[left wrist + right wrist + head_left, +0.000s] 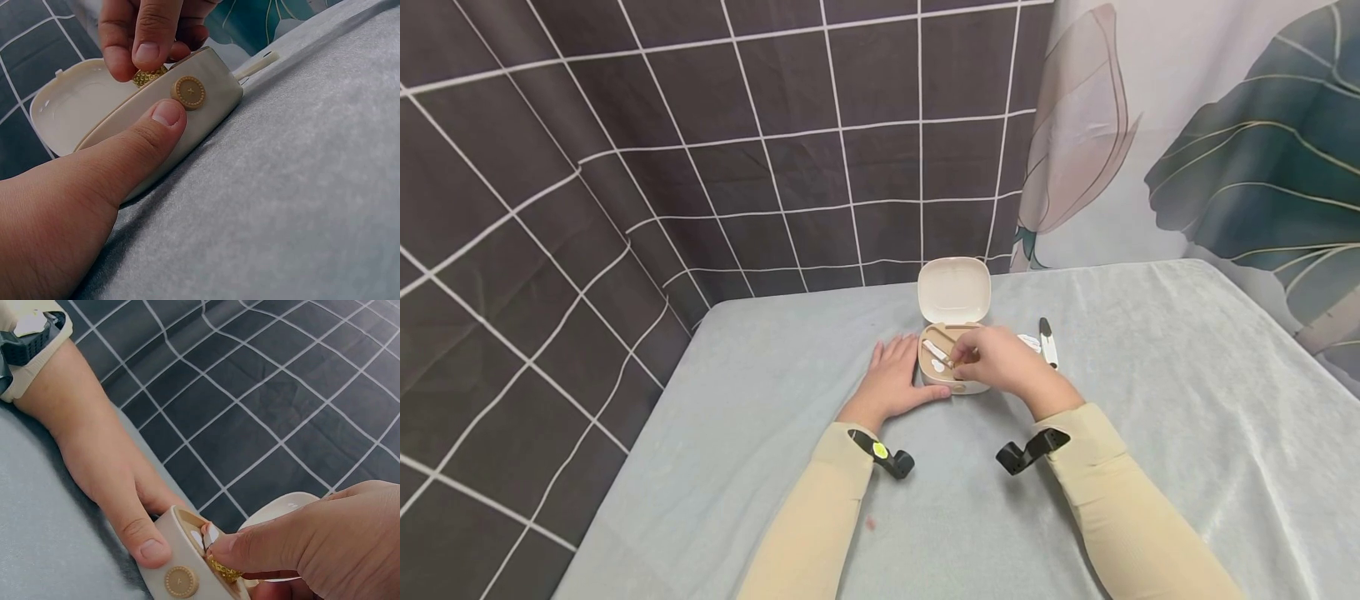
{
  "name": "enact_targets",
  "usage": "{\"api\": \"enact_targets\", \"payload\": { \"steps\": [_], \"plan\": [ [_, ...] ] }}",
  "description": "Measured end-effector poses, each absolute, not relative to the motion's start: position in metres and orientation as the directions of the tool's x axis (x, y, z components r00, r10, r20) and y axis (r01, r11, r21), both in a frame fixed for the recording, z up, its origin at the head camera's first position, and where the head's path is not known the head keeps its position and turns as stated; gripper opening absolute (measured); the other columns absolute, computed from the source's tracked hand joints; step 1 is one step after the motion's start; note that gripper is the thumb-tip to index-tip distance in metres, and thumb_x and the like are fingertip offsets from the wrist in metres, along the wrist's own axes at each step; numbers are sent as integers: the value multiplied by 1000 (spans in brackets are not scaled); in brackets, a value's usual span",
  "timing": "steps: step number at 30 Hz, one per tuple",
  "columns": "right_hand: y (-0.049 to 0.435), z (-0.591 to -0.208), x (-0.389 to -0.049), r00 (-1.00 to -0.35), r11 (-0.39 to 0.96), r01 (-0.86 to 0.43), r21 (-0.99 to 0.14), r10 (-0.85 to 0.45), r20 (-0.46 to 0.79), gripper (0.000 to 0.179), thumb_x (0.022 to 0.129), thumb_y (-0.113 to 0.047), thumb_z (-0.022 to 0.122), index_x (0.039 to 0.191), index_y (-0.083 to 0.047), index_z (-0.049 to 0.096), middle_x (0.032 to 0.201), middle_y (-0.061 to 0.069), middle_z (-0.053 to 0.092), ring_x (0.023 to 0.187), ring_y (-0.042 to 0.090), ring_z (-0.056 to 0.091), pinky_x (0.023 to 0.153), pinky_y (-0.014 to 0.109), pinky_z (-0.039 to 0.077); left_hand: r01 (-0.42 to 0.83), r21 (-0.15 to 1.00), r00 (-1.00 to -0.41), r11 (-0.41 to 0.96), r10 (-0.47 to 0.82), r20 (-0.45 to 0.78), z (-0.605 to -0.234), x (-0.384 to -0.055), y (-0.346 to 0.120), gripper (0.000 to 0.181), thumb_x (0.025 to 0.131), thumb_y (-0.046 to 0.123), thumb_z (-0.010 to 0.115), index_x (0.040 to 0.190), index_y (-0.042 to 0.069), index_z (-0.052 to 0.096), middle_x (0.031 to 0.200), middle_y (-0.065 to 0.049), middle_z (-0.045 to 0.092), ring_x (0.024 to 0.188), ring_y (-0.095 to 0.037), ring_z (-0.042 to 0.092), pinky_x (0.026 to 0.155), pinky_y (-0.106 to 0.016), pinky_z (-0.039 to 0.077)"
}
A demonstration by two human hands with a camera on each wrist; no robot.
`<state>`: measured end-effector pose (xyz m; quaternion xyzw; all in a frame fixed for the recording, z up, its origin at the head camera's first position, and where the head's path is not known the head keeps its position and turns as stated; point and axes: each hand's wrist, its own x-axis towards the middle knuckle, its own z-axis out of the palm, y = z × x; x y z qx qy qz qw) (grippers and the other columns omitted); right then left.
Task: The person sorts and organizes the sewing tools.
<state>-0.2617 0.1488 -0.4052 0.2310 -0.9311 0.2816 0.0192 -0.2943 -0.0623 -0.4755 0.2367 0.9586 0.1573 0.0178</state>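
A cream case [912, 379] stands with its lid [954, 289] raised, showing a tan insert. On its front is a round tan button [188, 92]. My left hand [889, 385] lies flat beside the case, its thumb pressed on the front wall below the button. Over the insert, my right hand [1009, 365] pinches a gold, bumpy piece [224, 570] between thumb and fingers; its exact kind cannot be made out. Near those fingertips, a small white nail clipper [937, 352] lies in the insert.
Right of the case lie a slim white tool with a black end [1048, 342] and a white item [1029, 342] partly behind my right hand. A pale grey cloth [760, 433] covers the table. Dark checked curtain [880, 167] hangs behind.
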Motion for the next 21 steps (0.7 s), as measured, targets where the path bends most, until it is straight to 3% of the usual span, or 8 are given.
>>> {"api": "enact_targets", "payload": {
  "steps": [14, 21],
  "plan": [
    [153, -401, -261, -911, 741, -401, -539, -387, 146, 9, 82, -12, 81, 88, -12, 74, 81, -4, 70, 76, 16, 60, 69, 35, 51, 445, 301, -889, 843, 457, 35, -474, -293, -63, 112, 83, 80, 57, 162, 11, 19, 166, -8, 27, 156, -25, 12, 126, -47, 2],
    [177, -402, -267, -938, 759, -345, -552, -263, 224, 18, 89, -14, 72, 104, -3, 74, 98, 13, 72, 83, 27, 67, 71, 42, 55, 450, 311, -887, 837, 460, 45, -474, -293, -63, 112, 83, 79, 58, 162, 11, 20, 165, -9, 27, 155, -26, 13, 126, -47, 1]
  ]
}}
